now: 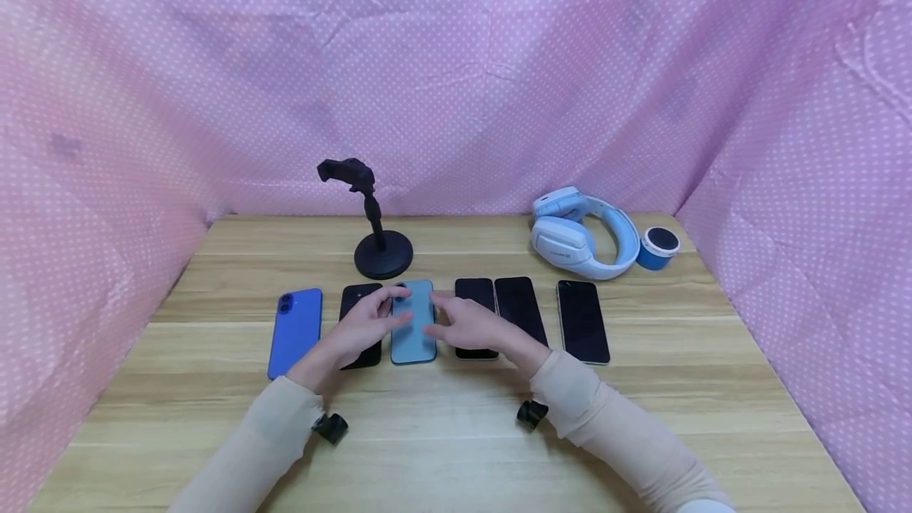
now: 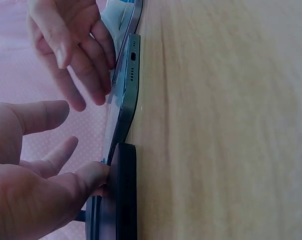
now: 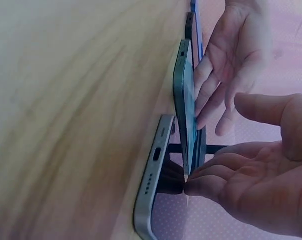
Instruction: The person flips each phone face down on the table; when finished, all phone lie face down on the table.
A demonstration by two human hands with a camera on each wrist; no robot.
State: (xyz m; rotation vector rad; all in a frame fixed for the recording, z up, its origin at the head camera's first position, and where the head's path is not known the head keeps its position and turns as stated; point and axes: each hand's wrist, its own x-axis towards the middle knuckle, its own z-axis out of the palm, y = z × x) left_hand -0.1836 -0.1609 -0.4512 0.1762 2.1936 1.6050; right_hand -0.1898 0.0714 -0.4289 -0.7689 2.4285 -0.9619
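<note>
A light blue-green smartphone (image 1: pixel 413 343) lies back up on the table between the two hands. My left hand (image 1: pixel 359 327) reaches in from its left, fingers spread and thumb apart, over a black phone (image 1: pixel 369 356). From the other side comes my right hand (image 1: pixel 470 324), its fingers extended toward the phone's right edge, above a dark-screened phone (image 1: pixel 474 285). In the right wrist view the right fingertips are close to the blue-green phone (image 3: pixel 179 85); I cannot tell if they touch it. Neither hand holds anything.
A blue phone (image 1: pixel 295 331) lies at the left. Two more dark-screened phones (image 1: pixel 523 311) (image 1: pixel 583 323) lie at the right. Behind stand a black phone stand (image 1: pixel 383 256), light blue headphones (image 1: pixel 563 242) and a small blue-and-white cylinder (image 1: pixel 654 253). Pink dotted cloth (image 1: pixel 456 101) surrounds the wooden table (image 1: pixel 427 450).
</note>
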